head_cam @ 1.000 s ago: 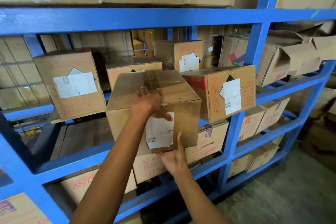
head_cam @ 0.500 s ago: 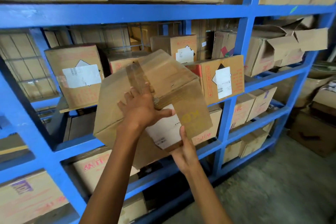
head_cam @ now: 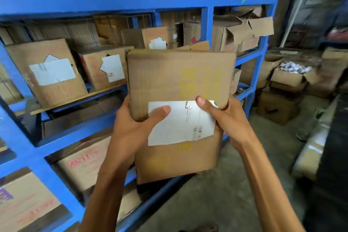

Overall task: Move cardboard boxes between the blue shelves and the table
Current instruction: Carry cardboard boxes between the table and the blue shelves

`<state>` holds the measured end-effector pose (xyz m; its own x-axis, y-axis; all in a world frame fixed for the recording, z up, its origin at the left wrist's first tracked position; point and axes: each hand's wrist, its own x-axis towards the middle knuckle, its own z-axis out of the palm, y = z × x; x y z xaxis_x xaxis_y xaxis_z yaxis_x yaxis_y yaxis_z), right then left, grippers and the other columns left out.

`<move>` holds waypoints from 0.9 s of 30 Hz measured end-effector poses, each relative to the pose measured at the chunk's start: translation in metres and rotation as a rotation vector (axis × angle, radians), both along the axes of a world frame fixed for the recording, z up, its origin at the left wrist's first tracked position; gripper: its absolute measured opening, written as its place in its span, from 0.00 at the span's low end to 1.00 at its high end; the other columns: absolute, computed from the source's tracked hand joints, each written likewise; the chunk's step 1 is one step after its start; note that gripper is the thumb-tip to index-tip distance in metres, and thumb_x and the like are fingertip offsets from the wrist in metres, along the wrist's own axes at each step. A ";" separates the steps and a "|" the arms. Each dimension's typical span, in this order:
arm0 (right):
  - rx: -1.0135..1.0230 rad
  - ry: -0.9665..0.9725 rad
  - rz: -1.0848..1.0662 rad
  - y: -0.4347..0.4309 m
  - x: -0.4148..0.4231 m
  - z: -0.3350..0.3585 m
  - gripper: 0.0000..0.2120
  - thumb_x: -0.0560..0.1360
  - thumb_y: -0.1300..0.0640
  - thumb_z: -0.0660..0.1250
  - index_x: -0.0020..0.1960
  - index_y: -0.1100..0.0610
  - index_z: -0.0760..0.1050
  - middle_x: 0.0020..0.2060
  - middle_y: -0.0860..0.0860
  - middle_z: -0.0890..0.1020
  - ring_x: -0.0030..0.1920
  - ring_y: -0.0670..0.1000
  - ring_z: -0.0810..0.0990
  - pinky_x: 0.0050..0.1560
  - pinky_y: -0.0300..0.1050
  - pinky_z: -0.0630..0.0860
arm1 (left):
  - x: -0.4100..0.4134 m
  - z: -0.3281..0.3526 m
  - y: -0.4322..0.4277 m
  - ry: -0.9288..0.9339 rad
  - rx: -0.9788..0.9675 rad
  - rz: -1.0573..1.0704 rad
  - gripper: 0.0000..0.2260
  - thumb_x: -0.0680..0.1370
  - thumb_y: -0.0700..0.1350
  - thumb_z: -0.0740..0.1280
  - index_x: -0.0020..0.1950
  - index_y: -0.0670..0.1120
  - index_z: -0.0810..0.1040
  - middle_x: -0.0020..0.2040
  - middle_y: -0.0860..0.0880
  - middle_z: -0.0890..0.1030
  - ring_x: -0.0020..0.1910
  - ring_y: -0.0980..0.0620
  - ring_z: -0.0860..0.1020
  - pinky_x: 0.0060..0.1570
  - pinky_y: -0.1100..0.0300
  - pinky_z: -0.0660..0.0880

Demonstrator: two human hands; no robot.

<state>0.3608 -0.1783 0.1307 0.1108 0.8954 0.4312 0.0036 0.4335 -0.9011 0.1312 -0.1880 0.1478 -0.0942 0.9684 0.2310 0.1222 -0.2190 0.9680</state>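
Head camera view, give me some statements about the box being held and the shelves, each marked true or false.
1. Both the left hand and the right hand grip the cardboard box. True.
2. The cardboard box rests on the blue shelves. False: it is held up in front of them.
3. A white label is on the face toward the camera, under both thumbs. True.
4. The box's printing is red. False: it is yellow.
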 end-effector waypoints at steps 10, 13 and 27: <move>-0.172 -0.319 -0.553 -0.092 0.112 -0.034 0.37 0.64 0.29 0.77 0.71 0.38 0.73 0.54 0.32 0.84 0.55 0.39 0.83 0.58 0.52 0.81 | 0.132 -0.054 0.037 -0.138 -0.175 -0.540 0.34 0.58 0.49 0.84 0.62 0.44 0.82 0.57 0.46 0.87 0.58 0.46 0.85 0.60 0.47 0.79; -0.229 -0.377 -0.782 -0.129 0.152 -0.047 0.41 0.66 0.28 0.77 0.74 0.42 0.71 0.45 0.26 0.82 0.45 0.33 0.81 0.45 0.38 0.77 | 0.195 -0.065 0.047 -0.061 -0.151 -0.658 0.38 0.54 0.49 0.84 0.62 0.44 0.82 0.57 0.45 0.87 0.59 0.46 0.84 0.65 0.45 0.78; -0.669 -0.365 -1.498 -0.284 0.244 -0.074 0.46 0.75 0.40 0.74 0.83 0.36 0.49 0.74 0.47 0.76 0.67 0.51 0.79 0.67 0.54 0.77 | 0.484 -0.135 -0.011 0.233 0.062 -1.274 0.58 0.38 0.66 0.85 0.69 0.64 0.74 0.61 0.64 0.79 0.62 0.59 0.77 0.60 0.54 0.79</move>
<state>0.6049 -0.4623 0.0564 0.9632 0.1243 0.2383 0.2655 -0.5781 -0.7715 0.6156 -0.1986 0.0132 0.9285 0.3330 0.1643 -0.0408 -0.3484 0.9365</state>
